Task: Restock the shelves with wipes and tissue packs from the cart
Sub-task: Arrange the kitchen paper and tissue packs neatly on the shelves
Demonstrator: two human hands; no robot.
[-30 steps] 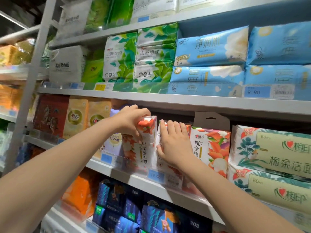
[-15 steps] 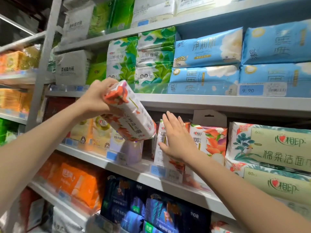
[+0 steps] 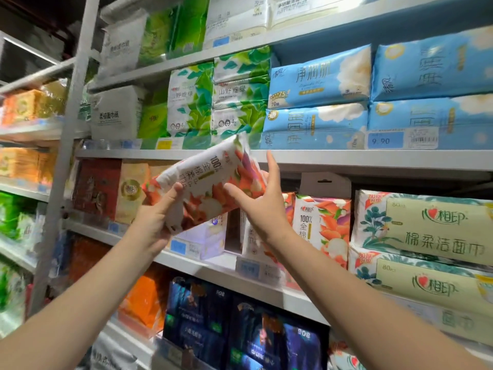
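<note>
Tissue pack (image 3: 210, 180) is hanging tilted in the air, with the left hand (image 3: 154, 220) gripping its lower end, thumb curling onto the face. It is looking light, soft and slick-wrapped, so holding the ends is suiting it. The right hand (image 3: 266, 204) is bracing the upper end with straight, spread fingers, just above matching packs (image 3: 322, 222) standing on the shelf (image 3: 213, 265).
</note>
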